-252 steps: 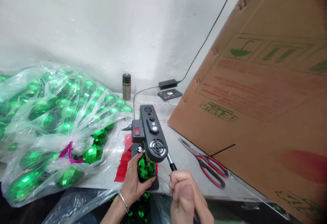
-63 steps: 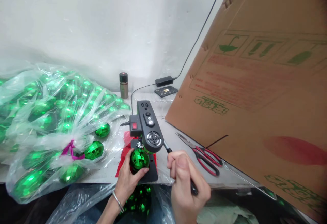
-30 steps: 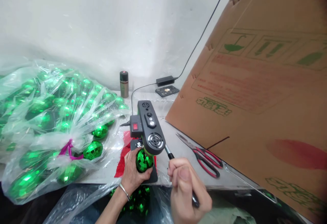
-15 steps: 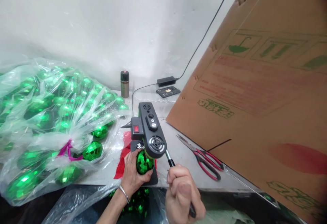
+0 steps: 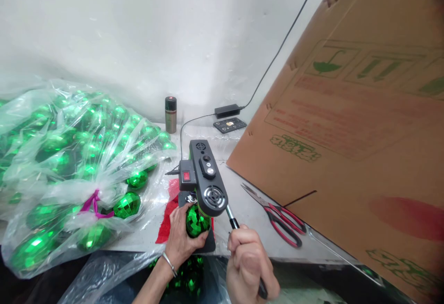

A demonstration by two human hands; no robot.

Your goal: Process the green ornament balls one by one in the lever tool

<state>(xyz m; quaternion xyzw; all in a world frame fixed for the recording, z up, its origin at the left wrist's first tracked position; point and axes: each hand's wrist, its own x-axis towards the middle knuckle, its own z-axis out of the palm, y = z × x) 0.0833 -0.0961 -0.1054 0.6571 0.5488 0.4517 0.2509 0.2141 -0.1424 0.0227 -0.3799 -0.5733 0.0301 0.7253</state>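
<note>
My left hand (image 5: 182,232), with a silver bangle at the wrist, is wrapped round a shiny green faceted ball ornament (image 5: 197,221). The ball sits beneath the round front end of a black bench machine (image 5: 209,174), which hides its top. On the machine's left side is a box with a red switch (image 5: 186,176). My right hand (image 5: 250,262) is closed in a fist round the black grip of a lever handle (image 5: 233,221) that reaches out from under the machine. A red cloth (image 5: 167,220) lies by the machine's base.
Clear plastic bags (image 5: 99,170) of green balls fill the left, tied with a purple ribbon (image 5: 92,203). Red-handled scissors (image 5: 282,218) lie right of the machine, beside a large cardboard box (image 5: 340,142). A spray can (image 5: 170,115), phone (image 5: 229,125) and power adapter (image 5: 228,110) stand behind.
The whole view has shifted very slightly. Both hands keep the same grip, and the ball stays under the machine's front end.
</note>
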